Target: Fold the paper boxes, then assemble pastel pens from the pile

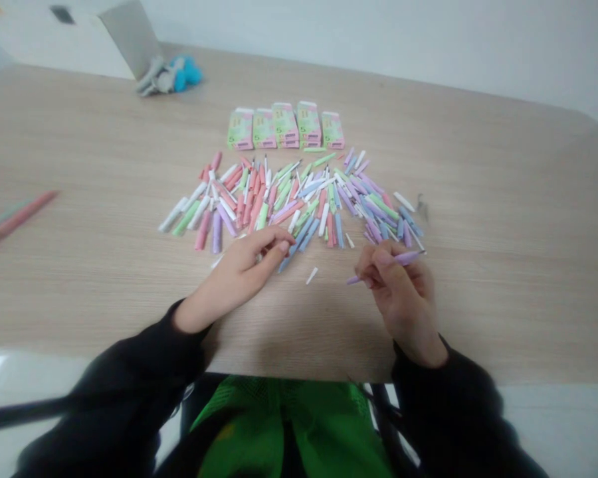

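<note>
My right hand [403, 292] is closed around a slim purple pencil [407, 257], which lies slantwise across the fingers with its dark tip pointing right. My left hand [246, 265] rests at the front edge of a heap, fingers curled in toward the thumb beside blue pencil parts [307, 236]. Whether anything sits between those fingertips is hidden. The heap of pencil parts [254, 199] mixes red, white, green, blue and purple barrels and caps, some with dark tips. A small white conical piece [311, 275] lies between my hands.
Several small green-and-pink boxes [309, 123] stand in a row behind the heap. Grey and blue crumpled items [172, 74] lie at the back left beside a grey panel [132, 36]. Blurred red and green sticks [17, 219] are at the left on the wooden table [518, 232].
</note>
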The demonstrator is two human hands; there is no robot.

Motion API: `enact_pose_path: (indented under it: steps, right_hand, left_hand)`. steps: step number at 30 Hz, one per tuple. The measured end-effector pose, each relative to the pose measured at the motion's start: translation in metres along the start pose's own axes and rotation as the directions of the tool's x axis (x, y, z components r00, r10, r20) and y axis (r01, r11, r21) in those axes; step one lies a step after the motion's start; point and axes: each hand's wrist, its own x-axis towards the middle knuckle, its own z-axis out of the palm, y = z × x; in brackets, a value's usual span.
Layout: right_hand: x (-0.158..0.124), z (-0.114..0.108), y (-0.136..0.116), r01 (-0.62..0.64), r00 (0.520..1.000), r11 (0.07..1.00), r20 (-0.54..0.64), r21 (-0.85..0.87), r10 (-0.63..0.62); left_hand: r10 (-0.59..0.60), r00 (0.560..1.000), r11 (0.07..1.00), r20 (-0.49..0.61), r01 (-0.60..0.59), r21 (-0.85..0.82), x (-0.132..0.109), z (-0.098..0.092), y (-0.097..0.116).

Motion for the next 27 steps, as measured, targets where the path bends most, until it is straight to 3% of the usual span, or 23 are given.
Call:
enact_pose_path:
  steps: [3, 11, 16, 19, 22, 25, 27]
  right_hand:
    - [-0.006, 0.001, 0.008, -0.049, 0.998, 0.997, -0.035, -0.052, 0.047]
    - [-0.012, 0.005, 0.022, -0.040, 0.998, 0.992, -0.060, -0.119, 0.033]
    - [-0.010, 0.001, 0.023, -0.041, 0.997, 0.998, -0.062, -0.049, 0.038]
    - [-0.004, 0.004, 0.017, -0.093, 0.996, 0.989, -0.002, 0.117, 0.094]
    - [0.001, 0.021, 0.002, -0.132, 0.989, 0.934, 0.109, 0.330, 0.101]
    - [0.003, 0.053, -0.014, -0.129, 0.976, 0.877, 0.216, 0.463, 0.029]
    - [0.004, 0.078, -0.021, -0.139, 0.967, 0.862, 0.255, 0.488, 0.011]
  left_hand:
    - [0.004, 1.000, 0.999, 0.019, -0.005, 0.038, -0.002, 0.001, 0.005]
    - [0.026, 0.997, 0.995, 0.073, -0.033, 0.091, -0.002, 0.000, 0.004]
    - [0.047, 0.991, 0.995, 0.126, -0.057, 0.078, 0.000, 0.002, -0.001]
    - [0.057, 0.990, 0.998, 0.129, -0.060, 0.018, -0.002, 0.002, 0.001]
    - [0.082, 0.986, 0.995, 0.148, -0.072, -0.072, -0.011, 0.001, 0.009]
    - [0.080, 0.972, 0.976, 0.221, -0.032, -0.213, -0.025, -0.003, 0.017]
    - [0.023, 0.983, 0.965, 0.185, 0.027, -0.261, -0.036, -0.009, 0.018]
